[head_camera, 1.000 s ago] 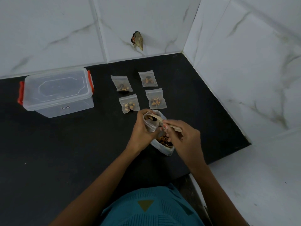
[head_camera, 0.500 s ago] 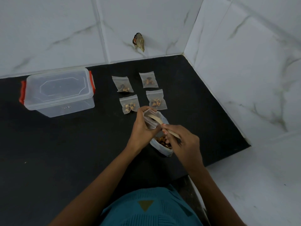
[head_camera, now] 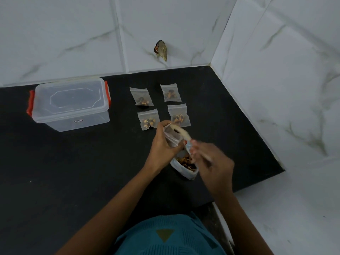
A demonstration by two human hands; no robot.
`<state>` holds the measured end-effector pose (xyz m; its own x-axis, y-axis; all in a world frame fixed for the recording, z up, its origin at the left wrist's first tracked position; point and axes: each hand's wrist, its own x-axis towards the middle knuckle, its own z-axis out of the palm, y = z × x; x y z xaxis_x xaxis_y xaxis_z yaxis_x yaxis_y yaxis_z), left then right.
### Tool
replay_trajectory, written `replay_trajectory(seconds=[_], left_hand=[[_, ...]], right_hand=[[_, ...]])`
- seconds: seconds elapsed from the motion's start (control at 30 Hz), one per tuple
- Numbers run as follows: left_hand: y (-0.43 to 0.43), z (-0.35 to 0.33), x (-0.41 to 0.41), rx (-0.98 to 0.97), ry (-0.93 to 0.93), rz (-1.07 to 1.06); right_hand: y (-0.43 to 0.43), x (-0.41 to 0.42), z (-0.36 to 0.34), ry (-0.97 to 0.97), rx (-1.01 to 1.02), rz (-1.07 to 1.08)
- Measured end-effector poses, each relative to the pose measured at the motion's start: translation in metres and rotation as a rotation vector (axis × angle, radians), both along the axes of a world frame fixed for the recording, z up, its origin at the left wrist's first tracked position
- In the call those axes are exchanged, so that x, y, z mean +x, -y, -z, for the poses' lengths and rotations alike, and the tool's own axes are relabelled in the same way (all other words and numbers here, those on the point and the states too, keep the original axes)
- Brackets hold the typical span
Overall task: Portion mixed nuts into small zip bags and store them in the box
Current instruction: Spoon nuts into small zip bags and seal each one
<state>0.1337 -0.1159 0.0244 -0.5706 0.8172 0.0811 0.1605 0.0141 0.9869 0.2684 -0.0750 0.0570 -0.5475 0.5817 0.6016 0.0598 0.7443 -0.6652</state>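
My left hand grips a small clear zip bag with its mouth held open, above the black counter. My right hand holds a wooden spoon by its handle, with the bowl at the bag's mouth. Below them sits a larger open bag of mixed nuts. Several filled small zip bags lie in a square group just behind my hands. A clear plastic box with red clips and its lid on stands at the left.
The black counter ends at white marble wall tiles behind and on the right. A brown scrap sticks to the back wall. My teal shirt fills the bottom edge.
My right hand has shifted slightly right and blurs with motion; the spoon's bowl stays at the small bag's mouth. The left hand holds the bag in much the same place.
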Motion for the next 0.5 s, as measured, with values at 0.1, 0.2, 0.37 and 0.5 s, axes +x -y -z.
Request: replay_trajectory(seconds=[0.1,0.2,0.37,0.5], left_hand=[[0.001,-0.003,0.001,0.007,-0.001,0.024],[0.003,-0.001,0.001,0.009,0.000,0.032],[0.001,0.001,-0.002,-0.006,0.018,0.011],[0.000,-0.003,-0.001,0.018,-0.011,-0.001]], right_hand=[[0.001,-0.001,0.014,0.135,0.214,-0.057],[-0.001,-0.002,0.009,0.079,0.143,-0.031],[0.001,0.003,0.003,-0.030,0.186,0.040],[0.000,0.000,0.011,0.082,0.050,-0.025]])
